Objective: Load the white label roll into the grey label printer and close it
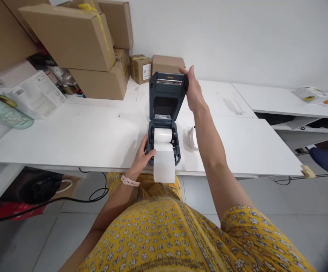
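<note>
A dark label printer [177, 151] sits at the front edge of the white table with its lid [164, 90] raised. Inside lies a white label roll [163, 135], and a strip of blank labels [164, 166] hangs from it over the printer's front and past the table edge. My left hand [142, 156] grips the printer's left side, its thumb at the left edge of the strip. With my right hand [193, 90] I hold the right edge of the lid; some of those fingers are hidden behind it. Behind my right forearm stands a white roll [193, 139], partly covered.
Cardboard boxes [67, 37] are stacked at the back left, with smaller boxes [168, 63] along the wall. A green bottle [8, 111] and a white box [36, 94] stand at the left. Black cable [96, 192] hangs below the table [96, 139]. A blue seat [326, 161] is at the right.
</note>
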Tool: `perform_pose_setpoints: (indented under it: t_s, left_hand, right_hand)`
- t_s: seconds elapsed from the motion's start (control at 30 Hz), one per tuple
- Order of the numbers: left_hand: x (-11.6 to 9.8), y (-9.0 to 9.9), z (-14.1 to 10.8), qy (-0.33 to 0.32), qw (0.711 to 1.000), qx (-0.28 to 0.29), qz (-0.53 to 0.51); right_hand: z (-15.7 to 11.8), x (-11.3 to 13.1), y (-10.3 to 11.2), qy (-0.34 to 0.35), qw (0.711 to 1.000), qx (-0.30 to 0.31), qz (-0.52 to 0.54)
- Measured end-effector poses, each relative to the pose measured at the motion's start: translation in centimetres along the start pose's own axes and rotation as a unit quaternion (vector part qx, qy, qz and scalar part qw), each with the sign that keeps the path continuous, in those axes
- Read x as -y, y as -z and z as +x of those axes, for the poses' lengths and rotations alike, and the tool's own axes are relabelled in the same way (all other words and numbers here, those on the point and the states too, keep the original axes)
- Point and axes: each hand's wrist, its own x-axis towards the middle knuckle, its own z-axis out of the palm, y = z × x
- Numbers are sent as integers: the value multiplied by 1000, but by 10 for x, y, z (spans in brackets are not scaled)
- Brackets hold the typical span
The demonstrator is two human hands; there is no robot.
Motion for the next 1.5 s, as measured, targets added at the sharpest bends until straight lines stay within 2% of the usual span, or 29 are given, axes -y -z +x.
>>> perform_pose_setpoints:
  t_s: [0.03,0.1,0.2,0.27,0.33,0.4,0.5,0.6,0.7,0.8,0.9,1.0,1.07,1.2,1.27,1.33,1.47,1.5]
  left_hand:
    - [1,0,-3,14,1000,-8,-10]
    - [3,0,-11,28,999,-32,-18]
    - [3,3,-27,-1,996,-83,-14]
    - [-3,6,-35,-30,993,-118,-12]
    - [-13,8,-39,-52,989,-136,-7]
    - [-26,7,-37,-63,989,-134,1]
    - [-39,1,-27,-42,993,-109,17]
    - [-37,-5,-15,35,997,-68,-1]
    - [-29,-4,-9,116,992,-15,-47]
    - [-25,0,-9,114,991,22,-62]
    - [-28,2,-11,89,994,36,-58]
    - [-28,-1,-12,71,995,20,-68]
    - [-26,-3,-9,57,996,-1,-75]
    - [-20,-4,-3,37,997,-2,-71]
    - [-19,-2,-7,37,997,10,-67]
    - [-18,-1,-20,39,998,-6,-46]
    - [-9,-3,-65,37,990,-132,43]
    - [-6,-4,-75,61,991,-105,47]
  right_hand:
    - [-1,2,-3,4,1000,1,1]
    - [-24,8,-5,25,999,-25,4]
    - [-94,15,-6,69,995,-67,-9]
    - [-148,17,-11,73,995,-65,-27]
    - [-196,15,-19,64,995,-51,-48]
    - [-231,8,-31,42,994,-32,-90]
    - [-262,-8,-49,-37,989,-29,-138]
    - [-273,-23,-59,-151,986,-38,-56]
    - [-276,-31,-58,-233,967,15,101]
    - [-275,-30,-51,-268,946,53,176]
    - [-275,-28,-46,-277,944,64,167]
    - [-279,-31,-51,-250,960,68,109]
    - [-283,-33,-59,-234,965,45,111]
    - [-287,-34,-69,-251,941,-41,225]
    - [-286,-31,-69,-276,924,-58,257]
    - [-285,-25,-67,-301,913,-62,267]
    - [-284,-14,-64,-307,913,-68,261]
    - [-284,-13,-64,-300,916,-70,257]
